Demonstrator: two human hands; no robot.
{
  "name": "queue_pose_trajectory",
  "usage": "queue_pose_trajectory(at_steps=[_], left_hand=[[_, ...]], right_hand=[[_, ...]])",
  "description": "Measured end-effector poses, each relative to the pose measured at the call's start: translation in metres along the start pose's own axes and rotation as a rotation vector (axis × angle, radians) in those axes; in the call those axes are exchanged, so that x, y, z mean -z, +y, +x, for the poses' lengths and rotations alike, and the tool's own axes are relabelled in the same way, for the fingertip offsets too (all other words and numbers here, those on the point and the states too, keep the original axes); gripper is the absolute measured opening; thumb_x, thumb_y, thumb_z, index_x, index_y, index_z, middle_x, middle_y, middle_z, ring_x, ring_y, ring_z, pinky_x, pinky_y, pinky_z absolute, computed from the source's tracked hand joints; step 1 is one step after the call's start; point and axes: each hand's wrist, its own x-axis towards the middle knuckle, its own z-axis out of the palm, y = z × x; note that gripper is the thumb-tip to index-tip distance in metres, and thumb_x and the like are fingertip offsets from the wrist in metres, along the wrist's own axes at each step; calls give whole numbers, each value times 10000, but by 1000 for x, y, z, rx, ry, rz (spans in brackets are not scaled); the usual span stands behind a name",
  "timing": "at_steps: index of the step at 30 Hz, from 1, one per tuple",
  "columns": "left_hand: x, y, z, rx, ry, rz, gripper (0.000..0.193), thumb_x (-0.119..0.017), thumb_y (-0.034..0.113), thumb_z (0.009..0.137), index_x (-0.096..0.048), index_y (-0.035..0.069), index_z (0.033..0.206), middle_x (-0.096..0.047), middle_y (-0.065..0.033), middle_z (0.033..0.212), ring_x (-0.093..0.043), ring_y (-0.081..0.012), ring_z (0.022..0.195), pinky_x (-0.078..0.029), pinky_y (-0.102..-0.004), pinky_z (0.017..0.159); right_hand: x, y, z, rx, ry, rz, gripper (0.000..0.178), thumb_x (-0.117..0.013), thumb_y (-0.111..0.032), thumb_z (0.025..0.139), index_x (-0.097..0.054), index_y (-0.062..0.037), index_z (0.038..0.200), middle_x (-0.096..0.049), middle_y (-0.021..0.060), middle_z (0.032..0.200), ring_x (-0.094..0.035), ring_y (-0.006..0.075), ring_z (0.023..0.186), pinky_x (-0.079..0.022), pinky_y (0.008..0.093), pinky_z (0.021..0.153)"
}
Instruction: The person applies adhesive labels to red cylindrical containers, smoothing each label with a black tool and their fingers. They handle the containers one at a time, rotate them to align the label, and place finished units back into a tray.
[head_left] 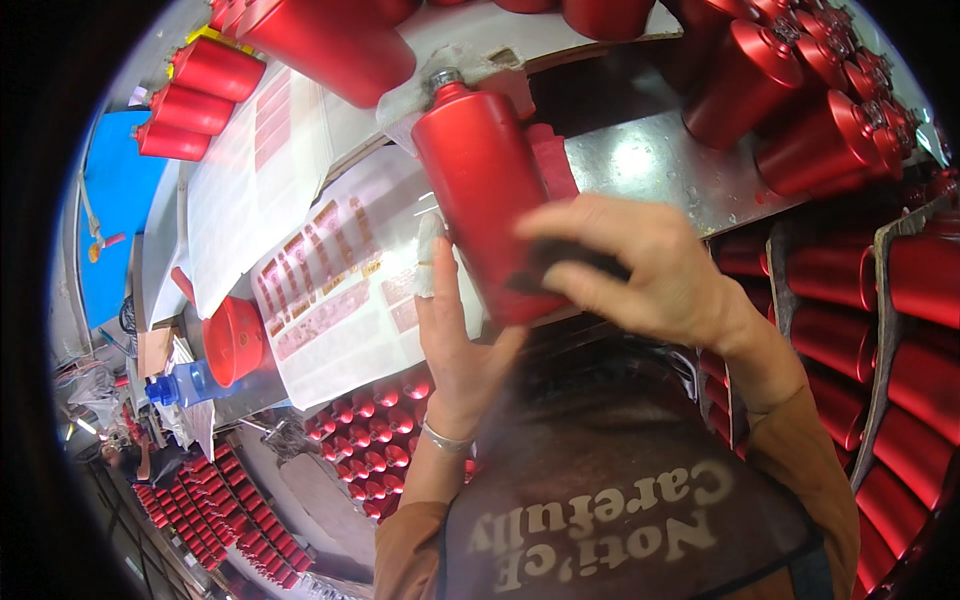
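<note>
The right hand [660, 270] is nearly closed, its thumb and fingers pinching a dark object [578, 256], which is blurred, so its kind I cannot tell; this object is against the lower part of a red bottle [475, 165]. The left hand [455, 350] is at the left side of this bottle, with one finger straight and wearing a white wrap [427, 268]; the others are partly hidden, and how firmly it holds I cannot tell. The bottle lies tilted between the two hands, its metallic neck [446, 78] pointing away from the person. On its visible side I see no label. The brown apron [560, 425] carries two lines of pale letters, upside down in this view. The right forearm [770, 370] comes from the lower right and bends inward, while the left one rises nearly straight, with a bracelet [446, 440] at the wrist. Farther out, a printed sheet [350, 370] is at left, and more red bottles [745, 80] stand on the metal surface [640, 165] at right.
</note>
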Motion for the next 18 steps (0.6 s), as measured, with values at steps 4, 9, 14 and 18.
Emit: queue_pose_trajectory(at_steps=[4, 9, 14, 18], left_hand=[[-4, -2, -4, 2, 6, -23, 1007, -838, 40, 682, -299, -75, 1525, -414, -293, 1502, -416, -458, 1385, -362, -497, 1136], [7, -12, -9, -9, -98, -154, 994, -775, 43, 733, -228, -56, 1558, -298, -309, 1574, -307, -429, 1475, -285, -493, 1188], [4, -8, 0, 283, -2, -682, 894, -634, 88, 844, -153, -36, 1587, -283, -264, 1599, -310, -360, 1485, -283, -446, 1191], [-3, 0, 22, 457, 40, -856, 712, -524, 116, 995, -160, -24, 1590, -331, -191, 1582, -380, -272, 1435, -329, -374, 1148]], right_hand=[[2, -12, 19, 101, 295, -413, 337, -740, 21, 732, -697, -34, 1061, -685, 127, 987, -656, 301, 827, -533, 381, 711], [2, -44, -1, 179, -308, -2, 313, -791, -42, 725, -707, -52, 1026, -675, 84, 935, -669, 278, 826, -548, 378, 724], [17, -14, -20, -543, 49, 416, 230, -618, -116, 963, -678, -3, 1154, -675, 10, 857, -660, 114, 785, -542, 296, 679], [9, 19, -12, -639, 72, 324, 336, -532, -233, 1050, -638, 5, 1262, -579, -57, 770, -534, 13, 770, -438, 199, 693]])
